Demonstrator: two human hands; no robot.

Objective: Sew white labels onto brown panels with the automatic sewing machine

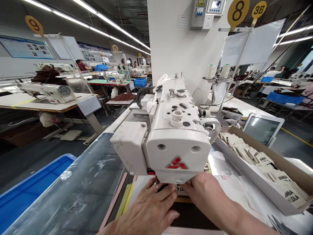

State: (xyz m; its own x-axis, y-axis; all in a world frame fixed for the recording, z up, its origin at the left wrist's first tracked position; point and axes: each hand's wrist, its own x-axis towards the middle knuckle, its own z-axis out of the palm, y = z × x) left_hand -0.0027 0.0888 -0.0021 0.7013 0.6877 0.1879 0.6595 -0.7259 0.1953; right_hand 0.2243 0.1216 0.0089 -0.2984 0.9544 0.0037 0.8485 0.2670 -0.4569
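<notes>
A pale label [180, 188] with black print lies beneath the head of a white sewing machine [178, 147]. Dark brown fabric [192, 212] shows below it, between my two hands. My left hand [156, 204], with a ring on one finger, rests flat on the work, its fingers stretched toward the label's left side. At the label's right edge my right hand [205, 192] has its thumb and fingers drawn together. The machine head hides some of its fingertips. Needle and presser foot are out of sight behind the head.
A long cardboard box [244, 163] of similar labels stands on the right, with scissors [277, 225] near its front corner. Behind it is a tablet-like screen [264, 129]. A blue bin [36, 192] sits at the lower left. Thread cones [210, 71] stand behind.
</notes>
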